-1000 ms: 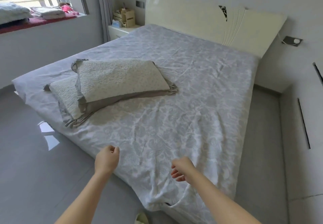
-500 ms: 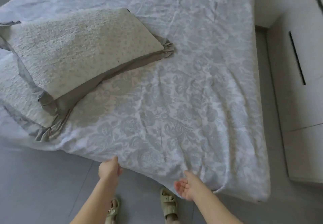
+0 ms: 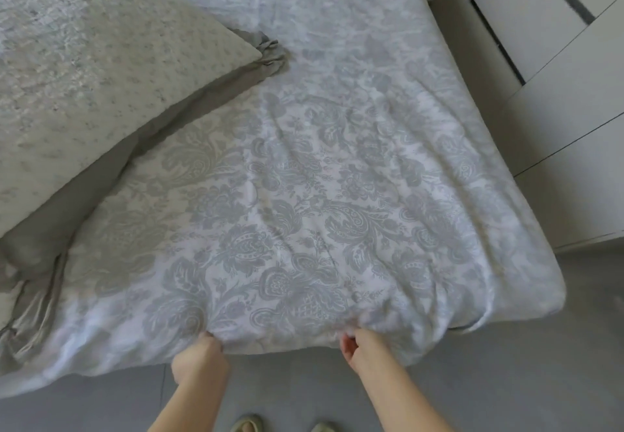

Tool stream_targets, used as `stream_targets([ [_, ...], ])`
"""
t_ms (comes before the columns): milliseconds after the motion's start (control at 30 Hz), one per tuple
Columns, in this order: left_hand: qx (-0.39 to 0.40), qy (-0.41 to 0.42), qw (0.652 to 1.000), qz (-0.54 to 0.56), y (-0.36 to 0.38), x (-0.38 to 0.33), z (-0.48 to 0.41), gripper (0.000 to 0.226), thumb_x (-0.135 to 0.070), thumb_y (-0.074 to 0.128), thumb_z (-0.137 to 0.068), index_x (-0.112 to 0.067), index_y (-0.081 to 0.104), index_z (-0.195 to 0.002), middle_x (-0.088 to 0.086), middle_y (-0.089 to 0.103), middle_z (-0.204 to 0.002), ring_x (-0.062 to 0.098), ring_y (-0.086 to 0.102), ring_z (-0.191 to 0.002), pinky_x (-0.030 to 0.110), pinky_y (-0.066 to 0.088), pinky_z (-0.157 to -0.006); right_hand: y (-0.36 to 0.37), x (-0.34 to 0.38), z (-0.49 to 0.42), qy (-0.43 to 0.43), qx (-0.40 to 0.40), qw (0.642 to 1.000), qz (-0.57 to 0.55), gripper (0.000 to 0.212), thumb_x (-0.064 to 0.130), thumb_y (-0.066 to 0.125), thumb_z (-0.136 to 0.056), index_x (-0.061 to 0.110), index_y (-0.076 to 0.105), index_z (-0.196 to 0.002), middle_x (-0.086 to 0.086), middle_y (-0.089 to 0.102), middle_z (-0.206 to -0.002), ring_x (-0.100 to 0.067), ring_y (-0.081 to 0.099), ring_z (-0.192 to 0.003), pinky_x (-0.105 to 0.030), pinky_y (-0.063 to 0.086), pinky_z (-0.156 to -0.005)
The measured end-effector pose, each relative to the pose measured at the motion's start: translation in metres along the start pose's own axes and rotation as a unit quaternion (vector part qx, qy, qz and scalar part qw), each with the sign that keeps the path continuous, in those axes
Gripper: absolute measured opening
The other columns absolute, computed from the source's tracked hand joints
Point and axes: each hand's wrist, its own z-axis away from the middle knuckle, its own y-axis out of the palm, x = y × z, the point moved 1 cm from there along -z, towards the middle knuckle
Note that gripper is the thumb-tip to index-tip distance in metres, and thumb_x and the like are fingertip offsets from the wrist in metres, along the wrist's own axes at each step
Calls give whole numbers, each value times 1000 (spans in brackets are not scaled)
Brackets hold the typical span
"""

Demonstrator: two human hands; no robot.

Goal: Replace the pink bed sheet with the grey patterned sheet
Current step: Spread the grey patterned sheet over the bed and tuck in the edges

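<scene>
Left hand [image 3: 199, 360] curled round the near edge of the grey patterned sheet [image 3: 304, 195], right hand [image 3: 366, 347] near it pinching the same edge, sheet spread wrinkled ahead of both hands, pillow [image 3: 101, 77] lying on it beyond the left hand.

Sheet [image 3: 304, 195] is the reference. Pillow [image 3: 101, 77] lies on the sheet's far-left part, 1 corner reaching toward the sheet's middle. Wardrobe [image 3: 557, 111] stands just right of the sheet. Floor [image 3: 540, 381] runs in front of and right of the sheet. Left hand [image 3: 199, 357] and right hand [image 3: 364, 347] grip its near edge, left of the near-right corner. 2 slippers [image 3: 248, 425] on the floor, in front of the sheet between the arms.
</scene>
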Motion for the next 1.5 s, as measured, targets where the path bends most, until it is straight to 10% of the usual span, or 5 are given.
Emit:
stream_targets([
  [767,-142,99,976,134,-50,61,5,30,-19,54,-89,-8,49,-61,10,49,-63,29,51,-70,36,44,-71,-42,-60,14,-146,-27,966,210,20,-6,41,-82,1,59,-79,-3,43,-32,-13,33,-24,-15,29,-36],
  [1067,-185,150,960,-147,-42,50,-6,40,-26,47,-95,10,52,-113,32,58,-106,47,56,-100,50,45,-86,-58,-31,-1,-82,22,978,193,32,34,59,-92,2,56,-90,-12,59,-70,-20,56,-51,-25,47,-43],
  [1167,-199,354,877,-256,-16,30,16,50,-34,59,-89,11,52,-110,33,56,-105,48,53,-99,53,44,-82,-86,6,-10,-75,-15,991,113,33,41,50,-93,8,48,-90,-17,56,-95,-30,60,-81,-40,54,-65],
  [1267,-109,615,638,-451,36,17,39,61,-49,75,-71,-7,60,-113,19,57,-111,39,53,-102,48,45,-83,-96,31,-20,-81,12,994,78,20,25,54,-94,8,51,-104,-17,57,-98,-30,59,-85,-42,53,-71],
  [1500,-105,626,313,-707,78,10,52,46,-14,68,-62,-10,57,-106,9,55,-99,25,53,-88,33,44,-71,-87,39,-34,-162,-83,972,149,17,14,60,-88,7,57,-73,-8,60,-62,-16,54,-47,-22,45,-39],
])
